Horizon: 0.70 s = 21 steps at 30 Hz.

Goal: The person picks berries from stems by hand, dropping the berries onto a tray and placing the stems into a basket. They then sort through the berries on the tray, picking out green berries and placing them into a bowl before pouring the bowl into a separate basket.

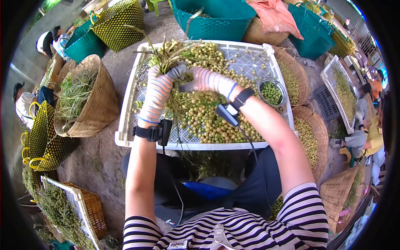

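My left hand (159, 89), in a striped glove with grey fingertips, is closed around a bunch of stems (164, 60). Thin twigs stick up out of it, and leafy sprigs hang below. My right hand (208, 80), gloved alike, meets the bunch from the right with its fingers bent together; what they pinch is hidden. Both hands are above a white mesh tray (246, 62). Small round yellow-green fruits (216, 121) cover much of its middle and front. A metal bowl (284, 97) of greener fruits stands at the tray's right side.
Wicker baskets of fruit (307, 135) flank the tray on the right. A tall wicker basket (93, 102) of stems stands left. Green tubs (214, 27) and a yellow-black basket (118, 25) are behind. Other people sit at both sides, one in yellow (376, 135) beside another tray (333, 89).
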{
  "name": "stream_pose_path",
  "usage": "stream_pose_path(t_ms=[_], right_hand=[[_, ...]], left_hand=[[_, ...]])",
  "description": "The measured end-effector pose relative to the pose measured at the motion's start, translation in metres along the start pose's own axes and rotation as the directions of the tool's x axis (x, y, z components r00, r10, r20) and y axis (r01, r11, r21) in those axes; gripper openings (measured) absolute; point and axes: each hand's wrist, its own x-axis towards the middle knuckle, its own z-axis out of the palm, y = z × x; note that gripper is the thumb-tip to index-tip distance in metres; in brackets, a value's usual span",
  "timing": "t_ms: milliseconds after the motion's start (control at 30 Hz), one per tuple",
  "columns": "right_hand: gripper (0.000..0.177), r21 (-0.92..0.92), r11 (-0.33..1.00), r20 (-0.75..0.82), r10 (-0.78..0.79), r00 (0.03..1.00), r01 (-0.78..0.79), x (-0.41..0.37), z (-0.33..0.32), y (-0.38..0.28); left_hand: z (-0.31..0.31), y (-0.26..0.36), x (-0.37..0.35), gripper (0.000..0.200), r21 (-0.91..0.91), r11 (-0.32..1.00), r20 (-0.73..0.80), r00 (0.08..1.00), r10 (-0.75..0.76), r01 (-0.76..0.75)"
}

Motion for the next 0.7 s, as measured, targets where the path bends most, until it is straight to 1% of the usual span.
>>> stream_pose_path(t_ms=[33,67,100,133,167,200,233,267,300,333,367,400,433,467,500,533,567,600,633,667,700], right_hand=[[0.055,0.043,0.996,-0.058,0.08,0.995,-0.078,-0.003,0.007,-0.008],[0.055,0.051,0.996,-0.056,0.078,0.995,-0.075,-0.002,0.009,-0.008],[0.053,0.057,0.995,-0.004,0.077,0.997,-0.076,0.0,0.011,-0.004],[0.051,0.057,0.995,0.047,0.075,0.996,-0.077,0.001,0.012,-0.001],[0.05,0.036,0.999,-0.02,0.035,0.999,-0.034,0.003,0.016,0.009],[0.05,0.033,0.999,-0.021,0.036,0.999,-0.035,0.003,0.017,0.017],[0.05,0.015,0.999,-0.078,0.051,0.996,-0.05,0.003,0.017,0.025],[0.051,-0.002,0.998,-0.136,0.065,0.989,-0.066,0.004,0.019,0.032],[0.048,-0.143,0.98,-0.163,0.114,0.98,-0.138,0.003,0.016,0.028],[0.048,-0.147,0.98,-0.16,0.113,0.981,-0.137,-0.002,0.011,0.018],[0.047,-0.269,0.936,-0.165,0.189,0.968,-0.228,-0.009,0.007,0.008],[0.046,-0.384,0.868,-0.183,0.262,0.948,-0.314,-0.014,0.003,0.002],[0.047,-0.45,0.842,-0.157,0.254,0.955,-0.298,-0.016,0.002,0.001],[0.047,-0.45,0.841,-0.156,0.256,0.954,-0.299,-0.015,0.004,0.012],[0.046,-0.471,0.852,-0.222,0.134,0.966,-0.226,-0.015,0.005,0.02],[0.046,-0.498,0.853,-0.289,0.005,0.957,-0.155,-0.015,0.005,0.027],[0.042,-0.428,0.893,-0.273,0.016,0.962,-0.137,-0.017,0.003,0.036],[0.042,-0.426,0.894,-0.276,0.019,0.961,-0.14,-0.018,0.001,0.04],[0.043,-0.474,0.87,-0.263,0.007,0.965,-0.136,-0.019,-0.003,0.044],[0.046,-0.519,0.844,-0.249,-0.002,0.969,-0.131,-0.022,-0.004,0.047],[0.047,-0.526,0.842,-0.312,-0.061,0.948,-0.119,-0.027,-0.003,0.043]], left_hand=[[-0.002,-0.003,0.0,0.019,-0.021,0.999,0.022,0.999,0.037,-0.037],[-0.005,-0.006,-0.002,0.019,-0.043,0.997,0.041,0.997,0.071,-0.069],[-0.008,-0.004,-0.007,0.025,0.021,0.994,0.067,0.992,0.106,-0.107],[-0.013,-0.008,-0.006,0.025,0.022,0.994,0.065,0.992,0.107,-0.109],[-0.018,-0.017,-0.004,0.032,-0.058,0.994,0.043,0.995,0.09,-0.088],[-0.021,-0.024,-0.002,0.04,-0.139,0.988,0.022,0.997,0.07,-0.067],[-0.024,-0.031,0.001,0.052,-0.057,0.998,0.034,0.999,0.011,-0.009],[-0.025,-0.04,0.002,0.052,-0.058,0.998,0.035,0.999,0.009,-0.007],[-0.026,-0.049,0.005,0.053,-0.147,0.989,0.041,0.999,0.01,-0.004],[-0.025,-0.055,0.006,0.053,-0.236,0.972,0.045,0.999,0.011,0.0],[-0.025,-0.06,0.008,0.051,-0.743,0.654,0.1,0.99,-0.104,0.143],[-0.02,-0.059,0.007,0.051,-0.742,0.654,0.102,0.989,-0.105,0.146],[-0.012,-0.059,0.004,0.051,-0.712,0.696,0.061,0.995,-0.08,0.099],[-0.005,-0.058,0.002,0.051,-0.677,0.734,0.022,0.998,-0.052,0.053],[-0.002,-0.054,0.002,0.053,-0.687,0.725,0.032,0.999,-0.037,0.049],[0.004,-0.051,0.0,0.053,-0.686,0.726,0.035,0.999,-0.035,0.05],[0.009,-0.047,-0.003,0.054,-0.737,0.67,0.034,0.996,-0.084,0.082],[0.014,-0.044,-0.007,0.055,-0.785,0.609,0.036,0.99,-0.135,0.112],[0.019,-0.039,-0.009,0.057,-0.734,0.672,0.048,0.994,-0.1,0.103],[0.019,-0.042,-0.009,0.057,-0.733,0.671,0.052,0.993,-0.104,0.108],[0.018,-0.043,-0.007,0.058,-0.78,0.614,0.068,0.992,-0.108,0.12]])
